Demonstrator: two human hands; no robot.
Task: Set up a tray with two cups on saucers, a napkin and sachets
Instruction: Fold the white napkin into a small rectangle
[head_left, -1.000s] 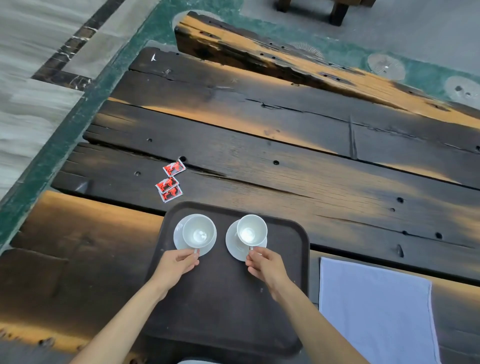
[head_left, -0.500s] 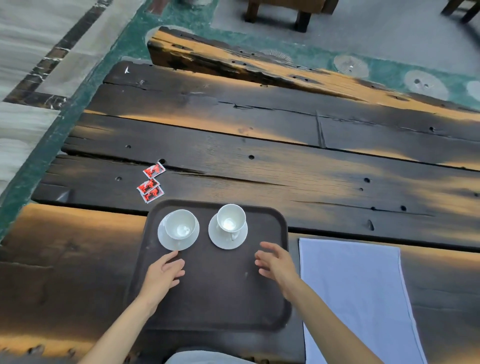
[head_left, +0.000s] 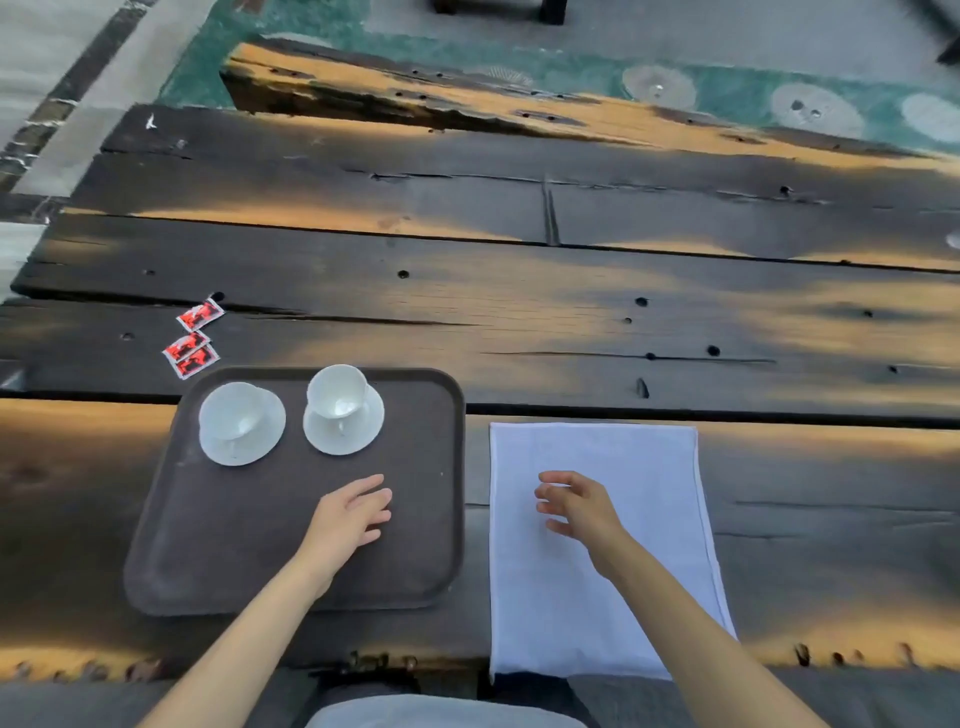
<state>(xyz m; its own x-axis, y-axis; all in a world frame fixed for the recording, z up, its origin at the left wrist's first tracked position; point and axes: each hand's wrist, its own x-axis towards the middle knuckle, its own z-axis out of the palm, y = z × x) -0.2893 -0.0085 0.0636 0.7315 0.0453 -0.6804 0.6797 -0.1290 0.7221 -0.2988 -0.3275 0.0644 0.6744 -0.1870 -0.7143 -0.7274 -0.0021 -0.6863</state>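
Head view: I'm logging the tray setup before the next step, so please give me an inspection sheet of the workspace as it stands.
Surface: dark weathered plank table with cracks and bolt holes.
Job's things: brown tray holding two white cups, left cup and right cup, each on a saucer; white napkin flat on the table right of the tray; three red sachets on the table beyond the tray's far left corner.
Clutter: nothing seen.
Hands: left hand over the tray, fingers relaxed, holding nothing; right hand over the napkin, fingers spread, holding nothing.
Cables: nothing seen.
Surroundings: plank bench beyond the table; green patterned floor.
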